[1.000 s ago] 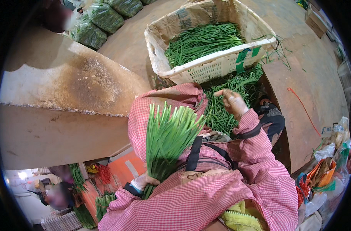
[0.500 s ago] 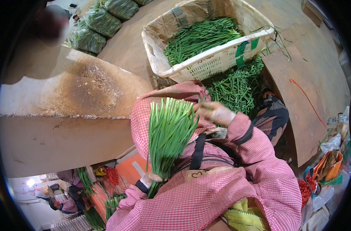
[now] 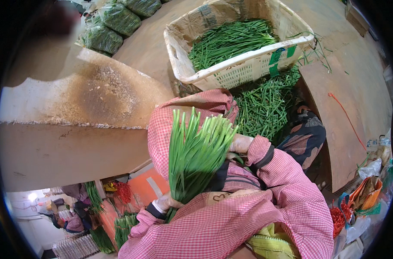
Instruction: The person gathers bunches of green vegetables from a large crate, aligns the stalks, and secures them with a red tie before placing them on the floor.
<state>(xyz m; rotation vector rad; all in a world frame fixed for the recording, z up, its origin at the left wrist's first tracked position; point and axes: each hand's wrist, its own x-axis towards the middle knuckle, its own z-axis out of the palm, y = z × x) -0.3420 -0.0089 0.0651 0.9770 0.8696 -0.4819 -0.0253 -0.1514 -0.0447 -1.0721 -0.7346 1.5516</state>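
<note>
A bunch of garlic chives (image 3: 195,159) stands in front of my body, pale cut ends up and spread like a fan. Low on its green leaf end, my left hand (image 3: 167,202) is closed round the stalks. My right hand (image 3: 240,143) is at the upper right side of the bunch, partly behind the stems. The fingers of that hand are hidden, so its grip cannot be told. A checked pink cloth (image 3: 160,129) covers my lap behind the bunch.
Beyond my knees stands a white plastic crate (image 3: 239,64) with more chives inside. Loose green leaves (image 3: 267,105) lie heaped below it. A worn board (image 3: 93,95) is at left, a brown board (image 3: 334,129) at right. Bagged greens (image 3: 121,19) sit at the far left.
My right hand has moved down from the stem tops to behind the bunch's right side. The stems at the top have fanned wider. My left hand keeps its hold.
</note>
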